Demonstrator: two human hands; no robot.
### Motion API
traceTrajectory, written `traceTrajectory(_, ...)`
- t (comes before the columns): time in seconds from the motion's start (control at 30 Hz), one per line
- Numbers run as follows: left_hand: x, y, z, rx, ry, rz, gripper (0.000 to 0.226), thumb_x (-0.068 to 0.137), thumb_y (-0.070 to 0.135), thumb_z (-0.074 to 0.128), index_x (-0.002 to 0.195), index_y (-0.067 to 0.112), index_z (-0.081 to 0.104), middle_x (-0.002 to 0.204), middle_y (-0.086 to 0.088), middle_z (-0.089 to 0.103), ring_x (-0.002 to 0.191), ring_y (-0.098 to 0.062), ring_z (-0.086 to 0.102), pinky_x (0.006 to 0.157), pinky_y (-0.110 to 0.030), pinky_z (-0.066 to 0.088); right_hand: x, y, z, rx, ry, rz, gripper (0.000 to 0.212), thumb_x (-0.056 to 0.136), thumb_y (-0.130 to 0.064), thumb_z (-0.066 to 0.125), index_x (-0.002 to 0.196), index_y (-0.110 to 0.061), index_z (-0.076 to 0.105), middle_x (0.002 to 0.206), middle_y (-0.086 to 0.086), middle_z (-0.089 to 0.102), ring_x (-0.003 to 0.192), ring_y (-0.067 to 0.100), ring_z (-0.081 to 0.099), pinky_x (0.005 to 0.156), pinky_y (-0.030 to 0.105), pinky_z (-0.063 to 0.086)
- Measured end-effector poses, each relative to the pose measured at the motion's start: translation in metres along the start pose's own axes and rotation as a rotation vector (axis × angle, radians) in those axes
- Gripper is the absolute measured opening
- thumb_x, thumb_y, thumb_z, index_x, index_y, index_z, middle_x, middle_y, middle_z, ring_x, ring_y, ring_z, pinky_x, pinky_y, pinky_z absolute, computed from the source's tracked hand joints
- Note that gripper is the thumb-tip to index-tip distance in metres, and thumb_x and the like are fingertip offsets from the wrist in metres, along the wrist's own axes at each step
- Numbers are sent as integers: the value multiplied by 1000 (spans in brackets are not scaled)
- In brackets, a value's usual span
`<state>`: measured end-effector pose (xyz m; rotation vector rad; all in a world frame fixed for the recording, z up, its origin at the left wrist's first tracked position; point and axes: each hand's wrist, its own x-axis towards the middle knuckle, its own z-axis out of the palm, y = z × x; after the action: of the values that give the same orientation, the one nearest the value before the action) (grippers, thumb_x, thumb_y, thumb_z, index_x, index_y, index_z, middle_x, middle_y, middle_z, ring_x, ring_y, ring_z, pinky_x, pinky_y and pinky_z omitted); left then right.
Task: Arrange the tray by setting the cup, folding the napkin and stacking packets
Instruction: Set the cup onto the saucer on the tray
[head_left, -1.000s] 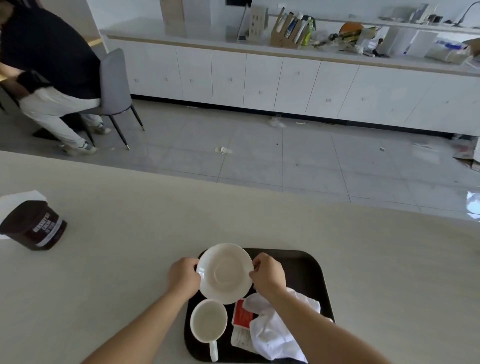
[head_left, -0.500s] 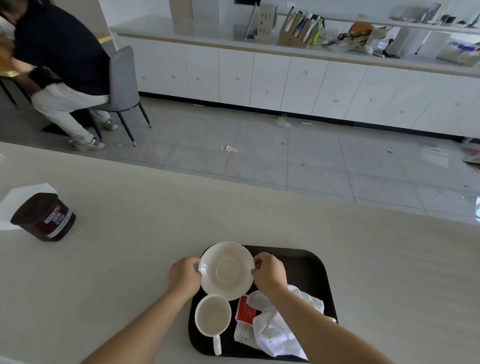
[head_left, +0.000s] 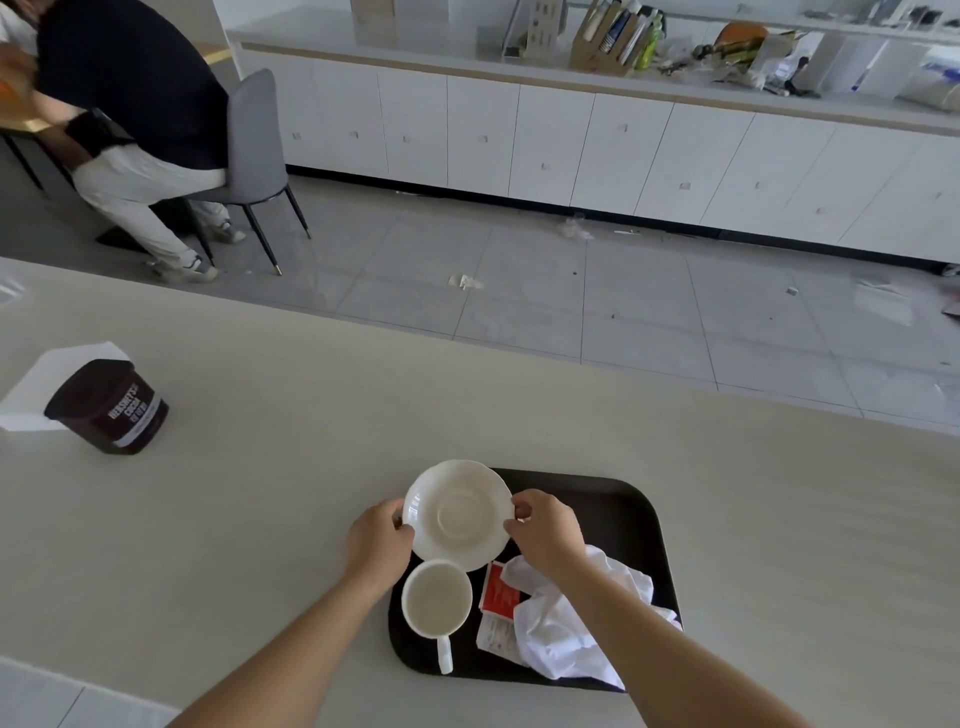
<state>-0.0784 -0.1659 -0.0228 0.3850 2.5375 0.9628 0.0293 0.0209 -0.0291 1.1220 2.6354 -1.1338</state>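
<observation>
The tray (head_left: 636, 512) sits on a pale counter (head_left: 260, 519) as both hands pinch a white saucer (head_left: 458, 514) by its rim — left hand (head_left: 379, 543) on one edge, right hand (head_left: 545, 530) on the opposite, fingers closed on it. Just below the left fingers stands the empty cup (head_left: 437, 598); under the right wrist lie a crumpled napkin (head_left: 566, 618) and packets (head_left: 500, 590) — one red, one white.

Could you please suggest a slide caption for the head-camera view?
Both hands, left hand and right hand, hold a white saucer over the black tray, beside cup, crumpled napkin and packets.
</observation>
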Motion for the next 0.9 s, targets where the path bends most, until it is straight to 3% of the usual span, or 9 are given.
traceTrajectory(0.13, -8, -36, 1, 298, 36, 183, 36, 85, 6, 51, 119, 14, 61, 110, -5, 62, 104, -28, 56, 85, -40, 48, -31, 3, -1, 27, 81, -121, 24, 89, -20, 67, 113, -19, 68, 101, -7, 62, 82, 5, 60, 74, 19, 47)
traceTrajectory(0.23, -11, -66, 0, 572, 71, 280, 41, 81, 14, 58, 122, 12, 58, 122, -8, 57, 116, -33, 53, 94, -46, 45, -62, 4, 1, 98, 106, -198, 10, 91, -25, 66, 99, -20, 70, 93, -9, 64, 82, -3, 57, 71, 15, 47)
traceTrajectory(0.3, -13, -79, 2, 656, 81, 232, 46, 85, 25, 59, 130, 15, 55, 136, -13, 49, 129, -39, 43, 103, -58, 35, -81, 2, 5, 123, 91, -224, 13, 91, -31, 65, 87, -19, 68, 85, -10, 64, 78, -2, 57, 63, 14, 45)
traceTrajectory(0.4, -13, -93, 9, 680, 34, 131, 60, 92, 48, 24, 148, 29, 30, 156, -12, 23, 143, -40, 18, 110, -66, 13, -103, 0, 15, 106, 29, -222, 34, 81, -51, 68, 70, -20, 59, 70, -8, 61, 65, 8, 57, 58, 22, 46)
traceTrajectory(0.47, -12, -99, 13, 691, 35, 127, 65, 90, 51, 9, 150, 33, 21, 160, -9, 14, 146, -39, 10, 112, -66, 7, -114, 1, 24, 42, -18, -224, 46, 71, -66, 64, 66, -21, 55, 66, -10, 58, 62, 8, 55, 57, 25, 47)
traceTrajectory(0.6, -11, -102, 19, 688, 84, 123, 59, 94, 50, 16, 151, 35, 18, 161, -7, 11, 147, -36, 7, 113, -64, 6, -126, 0, 40, -10, -12, -247, 56, 62, -74, 64, 63, -20, 53, 64, -11, 55, 63, 8, 53, 57, 24, 41)
traceTrajectory(0.77, -11, -105, 20, 669, 105, 120, 56, 96, 49, 25, 150, 38, 15, 162, -4, 8, 148, -34, 3, 115, -62, 4, -127, -12, 57, -9, 5, -204, 50, 67, -58, 75, 58, -15, 52, 60, -8, 55, 57, 11, 48, 50, 19, 33)
traceTrajectory(0.9, -10, -106, 21, 680, 107, 113, 56, 96, 50, 22, 150, 39, 14, 162, -3, 7, 148, -33, 3, 116, -61, 3, -127, -15, 60, -4, 32, -140, 44, 71, -51, 75, 61, -9, 64, 63, -2, 67, 61, 16, 58, 56, 27, 45)
